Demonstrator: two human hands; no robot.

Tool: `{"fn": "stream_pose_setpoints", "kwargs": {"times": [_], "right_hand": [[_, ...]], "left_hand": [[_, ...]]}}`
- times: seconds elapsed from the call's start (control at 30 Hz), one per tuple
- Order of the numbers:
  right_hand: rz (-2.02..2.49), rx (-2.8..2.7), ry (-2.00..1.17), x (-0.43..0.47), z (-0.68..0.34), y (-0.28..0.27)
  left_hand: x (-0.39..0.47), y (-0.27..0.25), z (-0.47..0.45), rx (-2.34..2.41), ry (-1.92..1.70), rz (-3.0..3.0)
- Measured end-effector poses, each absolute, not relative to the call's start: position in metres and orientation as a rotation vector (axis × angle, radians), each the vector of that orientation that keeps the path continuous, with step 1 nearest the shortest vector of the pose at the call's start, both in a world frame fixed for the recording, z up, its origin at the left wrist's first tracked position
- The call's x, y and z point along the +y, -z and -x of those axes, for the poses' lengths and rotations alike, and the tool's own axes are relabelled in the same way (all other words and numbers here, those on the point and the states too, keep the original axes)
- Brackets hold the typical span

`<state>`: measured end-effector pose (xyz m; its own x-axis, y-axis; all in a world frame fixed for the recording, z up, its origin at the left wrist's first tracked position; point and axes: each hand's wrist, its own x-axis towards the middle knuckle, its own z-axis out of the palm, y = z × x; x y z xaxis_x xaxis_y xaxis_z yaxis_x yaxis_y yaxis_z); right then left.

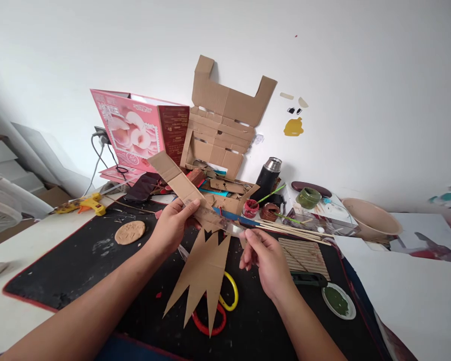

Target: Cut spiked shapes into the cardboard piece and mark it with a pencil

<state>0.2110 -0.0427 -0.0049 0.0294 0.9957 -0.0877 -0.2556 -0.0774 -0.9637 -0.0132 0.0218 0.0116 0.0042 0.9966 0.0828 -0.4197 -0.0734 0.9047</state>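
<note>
My left hand (173, 223) is closed round a long cardboard strip (178, 181), thumb on top, and holds it at a slant above the mat. A shiny, see-through piece of tape (231, 228) runs from the strip's lower right end. My right hand (265, 255) pinches the tape's free end between thumb and fingers. Below lies a cardboard piece (205, 271) cut with zigzag points at both ends. Under it, scissors (229, 296) show one red and one yellow handle loop; their blades are mostly hidden.
Paint jars (250, 208), a black flask (268, 175) and cardboard scraps (225, 190) stand behind the hands. A round clay disc (130, 232) and yellow glue gun (92, 203) are left. Wooden sticks (296, 230) and a green paint dish (339, 302) are right. A pink box (135, 133) stands behind.
</note>
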Motion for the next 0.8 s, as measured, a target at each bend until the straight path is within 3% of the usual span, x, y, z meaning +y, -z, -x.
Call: {"fn": "stream_pose_setpoints", "kwargs": {"times": [0.8], "right_hand": [[1.03,-0.717,-1.294,-0.038,-0.213,0.001]], "left_hand": [[0.017,-0.004,0.004,0.756,-1.165,-1.034]]}}
